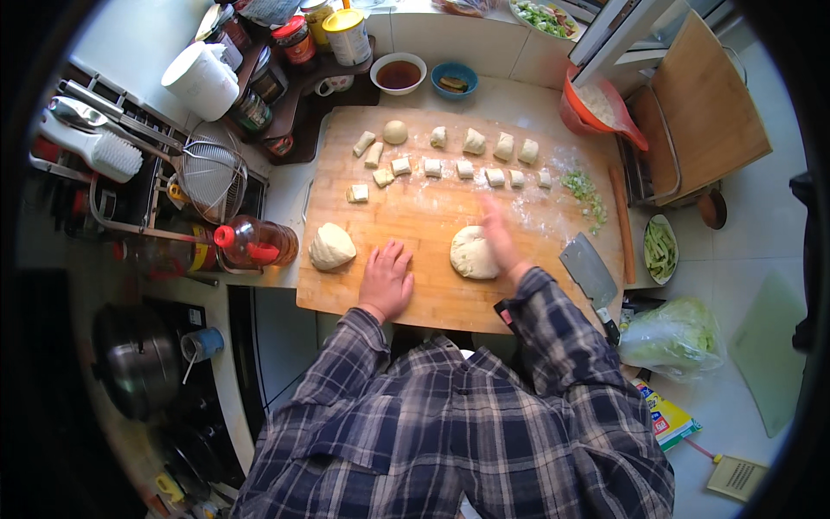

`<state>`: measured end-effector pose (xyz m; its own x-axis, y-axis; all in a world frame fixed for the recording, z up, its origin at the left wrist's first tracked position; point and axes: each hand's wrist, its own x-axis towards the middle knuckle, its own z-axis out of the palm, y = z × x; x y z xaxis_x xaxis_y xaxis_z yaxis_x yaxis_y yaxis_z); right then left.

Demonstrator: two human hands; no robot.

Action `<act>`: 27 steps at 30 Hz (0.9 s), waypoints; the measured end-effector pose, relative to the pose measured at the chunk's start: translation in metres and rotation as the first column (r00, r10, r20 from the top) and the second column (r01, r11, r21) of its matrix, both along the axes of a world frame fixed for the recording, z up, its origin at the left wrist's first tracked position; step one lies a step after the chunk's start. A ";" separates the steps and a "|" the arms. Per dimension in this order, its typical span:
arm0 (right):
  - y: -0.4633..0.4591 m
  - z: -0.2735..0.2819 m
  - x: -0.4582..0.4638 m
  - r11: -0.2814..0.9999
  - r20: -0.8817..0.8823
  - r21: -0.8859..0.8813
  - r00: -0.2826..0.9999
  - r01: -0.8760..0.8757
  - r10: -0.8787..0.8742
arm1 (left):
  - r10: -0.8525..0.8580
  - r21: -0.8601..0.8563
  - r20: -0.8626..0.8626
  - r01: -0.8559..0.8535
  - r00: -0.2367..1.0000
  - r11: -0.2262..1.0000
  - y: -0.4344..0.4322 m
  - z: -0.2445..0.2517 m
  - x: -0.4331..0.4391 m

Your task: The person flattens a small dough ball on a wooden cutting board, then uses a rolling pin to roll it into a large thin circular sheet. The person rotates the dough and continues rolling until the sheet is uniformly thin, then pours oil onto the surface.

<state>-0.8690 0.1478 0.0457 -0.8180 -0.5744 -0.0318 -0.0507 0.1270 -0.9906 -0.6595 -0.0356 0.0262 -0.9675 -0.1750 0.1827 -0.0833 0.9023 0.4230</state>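
Note:
My left hand [389,279] lies palm down on the wooden board [428,298], fingers spread, with nothing in it. To its left sits a rounded lump of dough [332,246]. A flattened round of dough [473,253] lies in front of me. At its right edge is my right hand [500,233], stretched out flat and blurred; whether it presses on the dough is hard to tell. Farther back, several small cut dough pieces [465,169] stand in rough rows on floury wood, near one smooth dough ball [395,132].
A cleaver [590,269] lies right of my right hand, its handle over the board's edge. Beyond it are a rolling pin [621,224] and chopped scallion [585,194]. An oil bottle [262,241] stands left; a bowl of dark liquid [398,73] and a blue bowl [454,81] are behind.

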 end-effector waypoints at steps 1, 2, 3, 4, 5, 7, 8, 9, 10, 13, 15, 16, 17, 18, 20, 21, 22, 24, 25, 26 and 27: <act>0.025 0.004 -0.007 0.998 -0.218 0.039 0.975 0.046 -0.036 | 0.034 0.039 0.008 -0.034 0.999 0.999 0.001 0.001 -0.001; 0.055 0.011 -0.018 0.984 -0.387 0.102 0.917 0.149 -0.098 | 0.055 0.073 0.017 -0.056 0.998 0.996 0.002 0.003 -0.006; 0.084 0.016 -0.025 0.944 -0.432 0.239 0.896 0.226 -0.105 | 0.083 0.116 0.105 -0.095 0.991 0.989 0.004 0.006 -0.012; 0.114 0.021 -0.027 0.890 -0.488 0.340 0.866 0.305 -0.110 | 0.063 0.118 0.105 -0.076 0.992 0.990 0.008 0.010 -0.020; 0.142 0.023 -0.024 0.836 -0.559 0.406 0.824 0.369 -0.092 | -0.010 0.106 0.054 0.004 0.999 0.994 0.015 0.014 -0.032; 0.193 0.024 -0.014 0.717 -0.658 0.499 0.751 0.487 -0.053 | -0.117 0.082 0.076 0.111 0.990 0.990 0.039 0.025 -0.062; 0.217 0.023 -0.005 0.636 -0.681 0.545 0.731 0.546 -0.043 | -0.124 0.078 0.118 0.115 0.985 0.990 0.056 0.030 -0.074; 0.238 0.023 0.005 0.551 -0.680 0.588 0.731 0.592 -0.060 | -0.135 0.060 0.117 0.129 0.984 0.990 0.074 0.035 -0.088; 0.258 0.023 0.013 0.513 -0.677 0.605 0.732 0.609 -0.070 | -0.149 0.035 0.044 0.148 0.988 0.988 0.090 0.038 -0.100; 0.305 0.024 0.035 0.461 -0.650 0.633 0.750 0.621 -0.118 | -0.147 -0.024 0.159 0.153 0.976 0.988 0.121 0.037 -0.126; 0.319 0.024 0.046 0.473 -0.637 0.630 0.758 0.616 -0.138 | -0.092 -0.111 0.249 0.123 0.964 0.986 0.131 0.028 -0.133; 0.324 0.026 0.052 0.484 -0.636 0.625 0.759 0.613 -0.139 | -0.063 -0.159 0.281 0.111 0.958 0.981 0.133 0.022 -0.135; 0.326 0.028 0.055 0.488 -0.637 0.623 0.758 0.611 -0.136 | -0.033 -0.203 0.321 0.103 0.946 0.974 0.135 0.016 -0.138; 0.327 0.030 0.056 0.499 -0.625 0.628 0.769 0.598 -0.135 | -0.015 -0.201 0.260 0.069 0.965 0.977 0.136 0.011 -0.139; 0.325 0.032 0.047 0.522 -0.644 0.598 0.752 0.608 -0.139 | 0.001 -0.183 0.184 0.033 0.983 0.983 0.137 0.004 -0.142; 0.324 0.033 0.040 0.529 -0.654 0.587 0.744 0.614 -0.138 | 0.014 -0.175 0.212 0.024 0.977 0.984 0.138 0.002 -0.143; 0.322 0.033 0.025 0.506 -0.668 0.580 0.728 0.639 -0.154 | 0.011 -0.172 0.145 0.014 0.989 0.985 0.139 0.003 -0.144; 0.319 0.033 -0.012 0.446 -0.688 0.598 0.712 0.666 -0.140 | -0.001 -0.171 0.173 0.031 0.985 0.985 0.142 0.009 -0.146; 0.317 0.032 -0.029 0.431 -0.691 0.608 0.711 0.667 -0.125 | 0.008 -0.195 0.223 0.036 0.975 0.980 0.141 0.013 -0.146; 0.315 0.030 -0.044 0.411 -0.691 0.623 0.715 0.666 -0.110 | -0.002 -0.211 0.265 0.060 0.964 0.976 0.142 0.017 -0.146; 0.312 0.027 -0.059 0.393 -0.702 0.628 0.707 0.672 -0.086 | 0.004 -0.246 0.317 0.078 0.948 0.966 0.143 0.021 -0.145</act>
<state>-0.9276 0.4597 0.0728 -0.9710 -0.1264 0.2030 -0.1704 0.9613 -0.2166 -0.8048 0.1075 0.0473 -0.9874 -0.1254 -0.0962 -0.1381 0.9805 0.1396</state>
